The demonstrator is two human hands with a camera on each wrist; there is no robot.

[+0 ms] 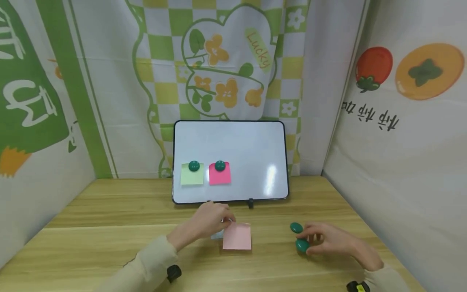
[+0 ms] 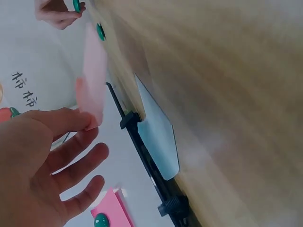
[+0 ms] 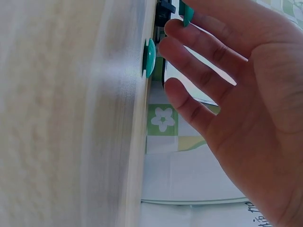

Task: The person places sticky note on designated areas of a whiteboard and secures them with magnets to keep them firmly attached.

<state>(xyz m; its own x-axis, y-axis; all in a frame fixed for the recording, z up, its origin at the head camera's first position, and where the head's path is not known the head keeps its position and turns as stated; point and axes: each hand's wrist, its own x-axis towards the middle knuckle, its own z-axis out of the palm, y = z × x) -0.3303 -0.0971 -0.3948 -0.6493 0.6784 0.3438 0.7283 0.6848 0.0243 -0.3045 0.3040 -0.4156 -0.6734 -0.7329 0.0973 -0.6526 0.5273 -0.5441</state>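
Note:
My left hand (image 1: 213, 217) pinches a pale pink sticky note (image 1: 237, 236) by its edge between thumb and forefinger, and the left wrist view shows the note (image 2: 95, 75) raised off the wood. Partly behind it in the head view, a light blue sticky note (image 1: 217, 235) lies on the table. Over at the right, my right hand (image 1: 330, 240) pinches a round green magnet (image 1: 302, 245) between thumb and fingertips. A second green magnet (image 1: 296, 227) rests on the table just beyond; in the right wrist view this magnet (image 3: 149, 58) sits below the raised fingers.
A whiteboard (image 1: 251, 154) stands at the back of the wooden table (image 1: 109, 227) on small black feet. Green magnets hold a light green note (image 1: 192, 177) and a bright pink note (image 1: 220, 177) on its left half. Printed cloths hang around the table.

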